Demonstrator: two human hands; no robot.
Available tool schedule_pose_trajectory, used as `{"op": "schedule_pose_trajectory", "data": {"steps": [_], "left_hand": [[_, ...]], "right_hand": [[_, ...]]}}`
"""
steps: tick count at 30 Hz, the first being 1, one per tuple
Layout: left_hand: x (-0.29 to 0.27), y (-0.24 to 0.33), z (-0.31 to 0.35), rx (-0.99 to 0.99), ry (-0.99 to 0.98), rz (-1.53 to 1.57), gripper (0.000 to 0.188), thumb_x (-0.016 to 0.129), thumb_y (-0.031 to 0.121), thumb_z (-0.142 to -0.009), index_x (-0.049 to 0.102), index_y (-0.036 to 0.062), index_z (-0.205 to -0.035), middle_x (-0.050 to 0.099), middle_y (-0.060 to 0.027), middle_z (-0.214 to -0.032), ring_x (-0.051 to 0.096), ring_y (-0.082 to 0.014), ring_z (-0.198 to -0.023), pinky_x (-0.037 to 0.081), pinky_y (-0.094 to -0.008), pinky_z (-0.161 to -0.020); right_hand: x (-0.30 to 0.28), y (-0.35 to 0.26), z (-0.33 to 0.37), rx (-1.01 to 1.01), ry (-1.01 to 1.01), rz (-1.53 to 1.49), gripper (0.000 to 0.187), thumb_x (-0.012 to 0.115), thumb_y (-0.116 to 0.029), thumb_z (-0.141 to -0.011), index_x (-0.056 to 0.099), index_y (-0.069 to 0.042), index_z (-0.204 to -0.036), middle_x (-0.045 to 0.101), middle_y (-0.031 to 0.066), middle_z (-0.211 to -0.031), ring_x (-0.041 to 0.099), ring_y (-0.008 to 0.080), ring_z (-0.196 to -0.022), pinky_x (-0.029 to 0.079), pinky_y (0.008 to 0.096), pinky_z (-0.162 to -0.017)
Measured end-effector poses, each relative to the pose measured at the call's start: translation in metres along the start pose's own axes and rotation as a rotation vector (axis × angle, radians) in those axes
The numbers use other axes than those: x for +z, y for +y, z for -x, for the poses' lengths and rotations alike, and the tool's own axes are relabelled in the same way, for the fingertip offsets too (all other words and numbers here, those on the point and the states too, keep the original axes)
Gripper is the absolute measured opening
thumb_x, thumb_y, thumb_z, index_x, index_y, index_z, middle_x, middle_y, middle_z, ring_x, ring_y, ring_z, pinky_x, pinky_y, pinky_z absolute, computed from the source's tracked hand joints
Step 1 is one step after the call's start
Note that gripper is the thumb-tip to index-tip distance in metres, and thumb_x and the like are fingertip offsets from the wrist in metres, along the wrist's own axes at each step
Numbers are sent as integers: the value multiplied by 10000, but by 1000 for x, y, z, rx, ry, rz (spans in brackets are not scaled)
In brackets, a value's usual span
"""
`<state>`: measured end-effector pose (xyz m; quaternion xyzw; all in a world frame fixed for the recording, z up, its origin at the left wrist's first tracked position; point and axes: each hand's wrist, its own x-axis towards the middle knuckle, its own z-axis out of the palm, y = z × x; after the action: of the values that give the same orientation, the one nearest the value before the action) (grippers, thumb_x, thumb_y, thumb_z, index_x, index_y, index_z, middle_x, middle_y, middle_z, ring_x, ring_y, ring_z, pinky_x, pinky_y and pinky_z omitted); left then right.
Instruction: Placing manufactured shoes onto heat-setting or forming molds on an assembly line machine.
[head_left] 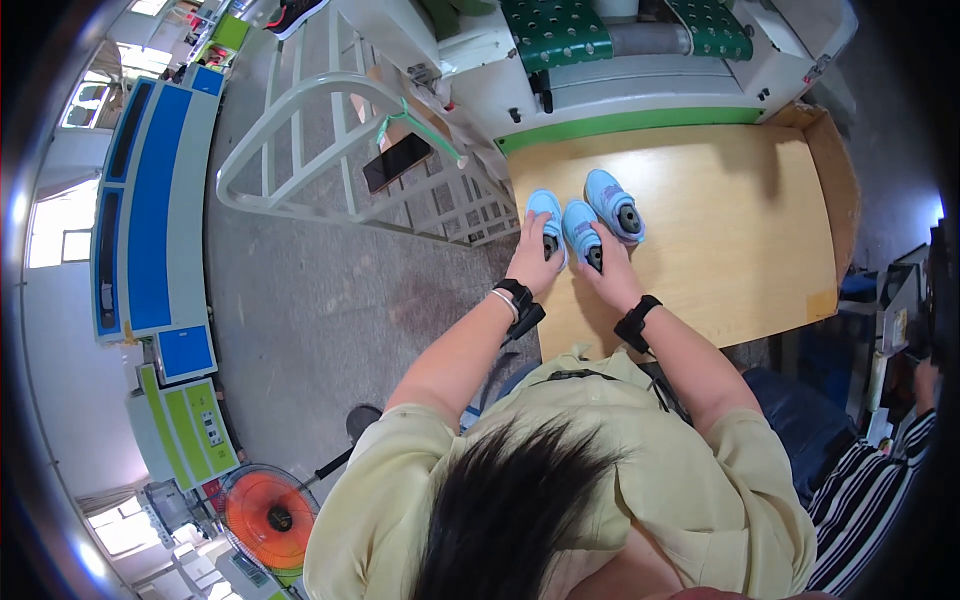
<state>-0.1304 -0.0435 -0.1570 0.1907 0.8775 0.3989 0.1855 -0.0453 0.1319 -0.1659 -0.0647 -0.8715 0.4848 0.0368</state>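
Observation:
Three small light-blue shoes with black inserts in their openings are at the left part of a wooden tabletop [720,250]. My left hand [535,262] is closed round the heel of the leftmost shoe [544,204], over the table's left edge. My right hand [613,272] grips the middle shoe [579,222] by its heel part, with the fingers partly hidden. Just right of it lies the third shoe [604,190], untouched, its black insert [628,218] showing. All the toes point away from me. Each wrist wears a black band.
Behind the table stands a white machine [650,85] with green perforated belts. A white metal rack [300,150] holds a dark phone [398,162] at the left. A cardboard piece [832,190] borders the table's right side. An orange fan [268,515] stands lower left; a person in stripes [865,500] is at right.

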Motion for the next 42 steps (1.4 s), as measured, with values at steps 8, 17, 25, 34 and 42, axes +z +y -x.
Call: {"op": "schedule_pose_trajectory", "data": {"steps": [8, 17, 25, 34, 42], "left_hand": [[31, 4, 17, -155, 98, -87, 843, 692, 281, -818, 220, 116, -1497, 142, -263, -1554, 223, -458, -1409, 250, -498, -1139], [33, 43, -23, -189, 108, -64, 855, 629, 538, -859, 268, 101, -1499, 116, -316, -1524, 138, -515, -1381, 173, -557, -1141], [11, 68, -33, 197, 257, -161, 678, 647, 308, -886, 349, 39, -1432, 220, -261, -1522, 195, -445, -1412, 181, -531, -1141], [57, 87, -51, 238, -139, -535, 784, 629, 388, -866, 292, 33, -1479, 317, -217, -1515, 156, -403, -1457, 72, -663, -1114], [58, 82, -49, 217, -103, -609, 778, 589, 404, -884, 266, 62, -1503, 333, -220, -1515, 119, -363, -1478, 67, -665, -1122]], "right_hand": [[5, -23, -35, -70, 225, -218, 628, 656, -115, -830, 384, -16, -1387, 467, 223, -1369, 433, 409, -1263, 353, 437, -1072], [-33, 42, -43, 171, 97, -142, 744, 680, -176, -830, 305, 7, -1446, 431, 305, -1389, 485, 434, -1232, 402, 421, -1037], [-86, 59, -21, 367, 121, -264, 481, 614, -176, -922, 457, -28, -1352, 569, 210, -1244, 604, 296, -1097, 487, 364, -947], [-261, 150, -101, 292, 530, 475, 861, 786, -402, -754, 388, -72, -1442, 415, 204, -1445, 373, 385, -1334, 315, 456, -1116], [-271, 125, -112, 678, 28, 612, 998, 754, -684, -646, 496, -51, -1373, 526, 206, -1349, 481, 356, -1271, 373, 434, -1080]]}}
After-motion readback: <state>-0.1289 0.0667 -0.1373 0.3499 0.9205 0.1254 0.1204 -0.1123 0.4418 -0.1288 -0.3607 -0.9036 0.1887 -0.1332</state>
